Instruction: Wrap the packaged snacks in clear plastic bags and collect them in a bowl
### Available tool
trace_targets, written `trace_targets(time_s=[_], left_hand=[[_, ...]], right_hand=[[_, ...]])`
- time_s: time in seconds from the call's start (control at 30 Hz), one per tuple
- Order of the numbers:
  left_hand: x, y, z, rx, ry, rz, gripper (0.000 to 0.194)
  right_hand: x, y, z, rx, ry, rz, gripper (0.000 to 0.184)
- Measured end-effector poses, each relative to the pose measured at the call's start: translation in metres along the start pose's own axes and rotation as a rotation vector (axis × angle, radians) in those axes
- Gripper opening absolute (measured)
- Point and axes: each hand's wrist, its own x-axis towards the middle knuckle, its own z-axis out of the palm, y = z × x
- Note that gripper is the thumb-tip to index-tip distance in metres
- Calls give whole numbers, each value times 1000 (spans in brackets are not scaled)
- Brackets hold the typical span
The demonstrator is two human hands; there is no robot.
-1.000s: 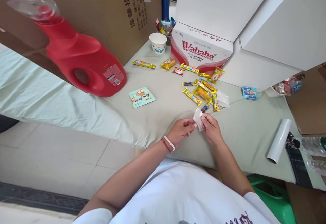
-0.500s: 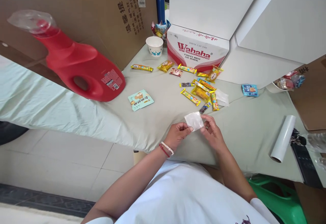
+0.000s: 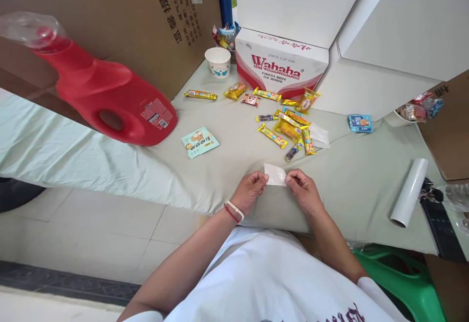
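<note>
My left hand (image 3: 250, 192) and my right hand (image 3: 302, 191) each pinch one end of a small clear plastic bag (image 3: 274, 174), held flat just above the pale green cloth (image 3: 227, 165) near its front edge. The left wrist wears a red cord and a white bead bracelet. Just beyond the bag lies a scatter of several yellow and orange snack packets (image 3: 289, 126), with another clear bag (image 3: 319, 135) at its right side.
A large red detergent jug (image 3: 106, 97) lies on its side at the left. A teal packet (image 3: 200, 141), a paper cup (image 3: 218, 61), a Wahaha carton (image 3: 280, 70), a blue packet (image 3: 360, 122) and a white roll (image 3: 409, 192) lie around. A green stool (image 3: 399, 278) stands at lower right.
The small clear bag went from crumpled and upright between my fingers to spread out flat, and both hands have lowered it toward the cloth.
</note>
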Motion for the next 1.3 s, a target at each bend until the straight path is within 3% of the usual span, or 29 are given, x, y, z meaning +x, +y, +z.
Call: trace_targets(time_s=[0.1, 0.17, 0.33, 0.47, 0.8, 0.97, 1.13, 1.3], left_hand=[[0, 0, 0, 24, -45, 36, 57], [0, 0, 1, 91, -68, 102, 54], [-6, 4, 3, 438, -86, 344, 36], [-8, 1, 4, 626, -142, 503, 24], [-5, -9, -2, 775, -129, 648, 16], [-7, -11, -3, 672, -130, 583, 17], [-9, -10, -1, 602, 28, 415, 21], [-10, -6, -5, 558, 17, 367, 16]], right_hand=[[3, 3, -5, -99, 148, -90, 27], [3, 1, -6, -78, 180, -67, 29], [-5, -13, 8, 127, -54, 132, 36], [-6, -18, 24, 236, -195, 184, 38], [-1, -19, 31, 240, -170, 141, 34], [0, -17, 28, 145, -206, 137, 33], [-4, -18, 31, 92, -200, 99, 35], [-5, -20, 24, -1, -221, 83, 32]])
